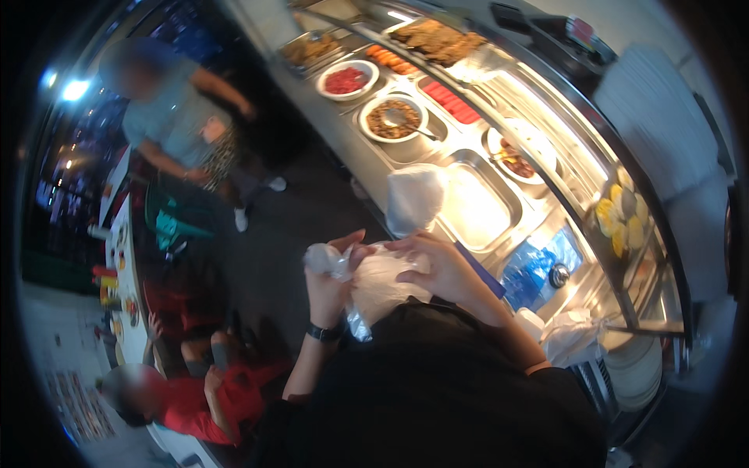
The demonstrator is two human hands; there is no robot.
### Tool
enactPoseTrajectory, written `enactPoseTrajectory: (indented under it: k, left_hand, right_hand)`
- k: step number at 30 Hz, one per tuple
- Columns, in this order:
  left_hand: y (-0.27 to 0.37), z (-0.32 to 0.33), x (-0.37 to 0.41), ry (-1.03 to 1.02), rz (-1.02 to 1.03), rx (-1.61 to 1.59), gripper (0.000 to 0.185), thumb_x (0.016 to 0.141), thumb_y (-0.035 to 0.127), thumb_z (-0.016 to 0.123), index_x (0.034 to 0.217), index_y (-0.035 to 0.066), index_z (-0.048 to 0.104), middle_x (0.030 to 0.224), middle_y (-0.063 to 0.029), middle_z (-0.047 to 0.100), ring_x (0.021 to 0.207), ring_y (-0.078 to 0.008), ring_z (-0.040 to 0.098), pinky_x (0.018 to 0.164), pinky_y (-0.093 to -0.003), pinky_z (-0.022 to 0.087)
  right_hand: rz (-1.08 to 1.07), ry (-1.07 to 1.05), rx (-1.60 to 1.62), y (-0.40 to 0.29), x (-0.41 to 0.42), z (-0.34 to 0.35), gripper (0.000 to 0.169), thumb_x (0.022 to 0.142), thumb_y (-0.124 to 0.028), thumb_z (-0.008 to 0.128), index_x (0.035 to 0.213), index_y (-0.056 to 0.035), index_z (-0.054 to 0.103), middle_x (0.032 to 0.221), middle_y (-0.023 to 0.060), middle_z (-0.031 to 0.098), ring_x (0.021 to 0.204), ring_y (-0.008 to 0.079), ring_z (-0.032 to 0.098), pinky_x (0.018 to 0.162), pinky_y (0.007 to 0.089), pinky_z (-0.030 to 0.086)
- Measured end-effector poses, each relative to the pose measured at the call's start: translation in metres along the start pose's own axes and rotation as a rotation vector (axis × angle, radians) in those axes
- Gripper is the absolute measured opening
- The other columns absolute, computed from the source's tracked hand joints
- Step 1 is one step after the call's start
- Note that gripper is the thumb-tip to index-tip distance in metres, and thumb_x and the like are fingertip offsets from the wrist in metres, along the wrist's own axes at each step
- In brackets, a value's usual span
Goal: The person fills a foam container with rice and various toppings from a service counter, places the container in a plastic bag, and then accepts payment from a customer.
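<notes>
Close to my body I hold a pale, translucent plastic bag with both hands. My left hand, a dark band on its wrist, grips the left side, where a bunched white part of the plastic stands up by the thumb. On the other side, the curled fingers of my right hand pinch the bag. What is inside it cannot be made out. Just beyond my right hand, a rounded, filled white plastic bag is at the steel counter's edge.
The lit food counter holds a bowl of beans or stew, red sausages, a steel tray and blue plastic. Its curved glass frame arches over the food. A person stands left; another sits at a table.
</notes>
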State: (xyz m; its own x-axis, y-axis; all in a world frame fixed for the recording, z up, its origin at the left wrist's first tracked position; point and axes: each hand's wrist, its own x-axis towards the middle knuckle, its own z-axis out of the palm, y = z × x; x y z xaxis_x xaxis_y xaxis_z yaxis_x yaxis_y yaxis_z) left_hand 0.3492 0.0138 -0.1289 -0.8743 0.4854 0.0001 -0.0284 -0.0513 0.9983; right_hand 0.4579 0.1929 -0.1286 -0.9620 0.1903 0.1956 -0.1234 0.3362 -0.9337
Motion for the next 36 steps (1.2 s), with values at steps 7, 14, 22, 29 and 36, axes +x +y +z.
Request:
enactPoseTrajectory:
  k: [7, 14, 22, 29, 36]
  left_hand:
    - [-0.032, -0.013, 0.005, -0.027, 0.123, 0.072, 0.028, 0.093, 0.024, 0.069, 0.103, -0.001, 0.06, 0.09, -0.0065, 0.064, 0.073, -0.0073, 0.054, 0.065, -0.0224, 0.043]
    - [-0.028, 0.007, 0.021, -0.196, 0.1, 0.215, 0.034, 0.092, 0.032, 0.07, 0.092, -0.001, 0.064, 0.074, -0.0017, 0.057, 0.067, -0.0065, 0.05, 0.061, -0.0219, 0.038]
    - [-0.025, 0.016, 0.031, -0.256, 0.09, 0.178, 0.031, 0.093, 0.03, 0.069, 0.095, 0.0, 0.064, 0.073, 0.0005, 0.057, 0.065, -0.0056, 0.048, 0.06, -0.0208, 0.036]
    - [-0.029, -0.008, 0.036, -0.279, 0.031, 0.197, 0.016, 0.093, 0.019, 0.067, 0.093, 0.003, 0.071, 0.083, -0.0023, 0.069, 0.068, -0.006, 0.057, 0.06, -0.0232, 0.044]
    - [-0.035, -0.024, 0.035, -0.297, 0.116, 0.141, 0.011, 0.09, 0.011, 0.067, 0.096, 0.002, 0.071, 0.091, -0.0057, 0.071, 0.084, -0.0128, 0.064, 0.076, -0.028, 0.05]
  right_hand:
    - [0.263, 0.294, -0.083, 0.031, -0.071, -0.048, 0.034, 0.085, -0.022, 0.073, 0.113, -0.0043, 0.066, 0.098, 0.011, 0.062, 0.081, 0.0229, 0.064, 0.077, 0.0338, 0.051]
    - [1.204, 0.592, -0.488, 0.089, -0.295, -0.114, 0.023, 0.08, -0.021, 0.07, 0.092, -0.0018, 0.069, 0.091, 0.0192, 0.067, 0.093, 0.0347, 0.064, 0.084, 0.0446, 0.049]
    - [1.168, 1.077, -0.801, 0.179, -0.414, -0.048, 0.057, 0.074, -0.02, 0.077, 0.122, 0.0005, 0.053, 0.124, 0.0232, 0.05, 0.114, 0.0425, 0.052, 0.096, 0.0455, 0.046]
    - [1.114, 0.916, -1.011, 0.179, -0.402, -0.04, 0.031, 0.079, -0.009, 0.062, 0.106, 0.0062, 0.062, 0.103, 0.0249, 0.059, 0.099, 0.0417, 0.057, 0.09, 0.0474, 0.046]
    - [0.986, 0.794, -0.946, 0.163, -0.43, -0.049, 0.025, 0.076, 0.004, 0.055, 0.098, 0.0083, 0.066, 0.088, 0.0299, 0.065, 0.091, 0.0471, 0.062, 0.082, 0.0494, 0.047]
